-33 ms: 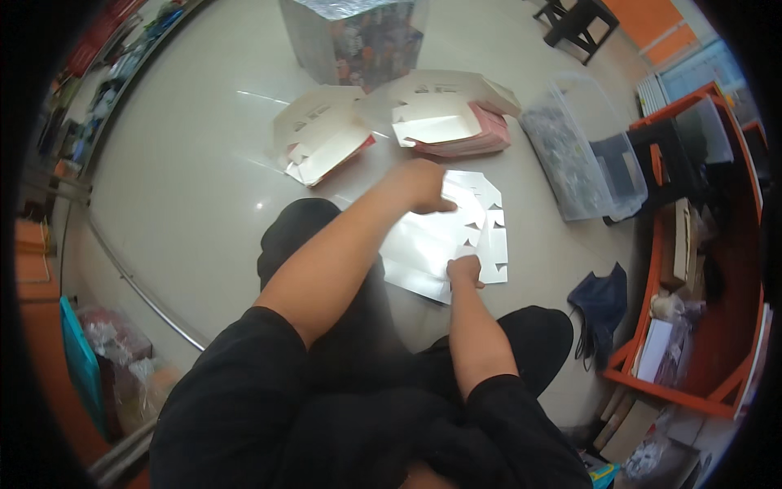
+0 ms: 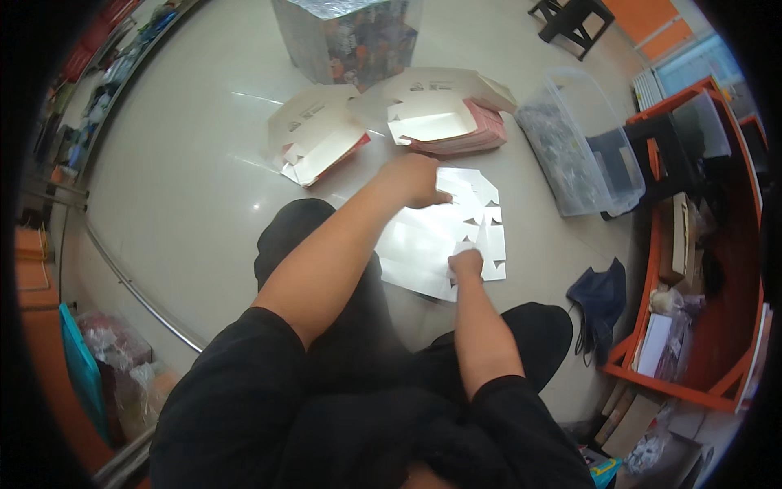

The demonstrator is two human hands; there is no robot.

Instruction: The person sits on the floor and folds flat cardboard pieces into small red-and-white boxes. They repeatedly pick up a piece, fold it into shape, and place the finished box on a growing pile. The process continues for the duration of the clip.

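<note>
Flat white cardboard box blanks [image 2: 417, 254] with slots and flaps along one side lie between my knees, one overlapping another. My left hand [image 2: 417, 181] is at the far left edge of the upper blank, its fingers curled over the card. Nearer and to the right, my right hand [image 2: 466, 264] pinches the slotted side of the blank. Its fingertips are partly hidden. Beyond my hands are a smaller pile of folded cartons [image 2: 319, 126] on the left and a thicker stack of pink-edged cartons [image 2: 456, 134] on the right.
A plastic-wrapped block [image 2: 350, 37] stands at the back. To the right are a clear plastic bin [image 2: 562, 151], a dark face mask [image 2: 599, 297] on the floor and an orange shelf [image 2: 652, 383]. A black stool [image 2: 574, 24] stands far right; a metal rail [image 2: 134, 289] runs at left.
The upper blank has shifted slightly against the one under it. My right hand has moved slightly up and away from me; my left hand stays at about the same spot.
</note>
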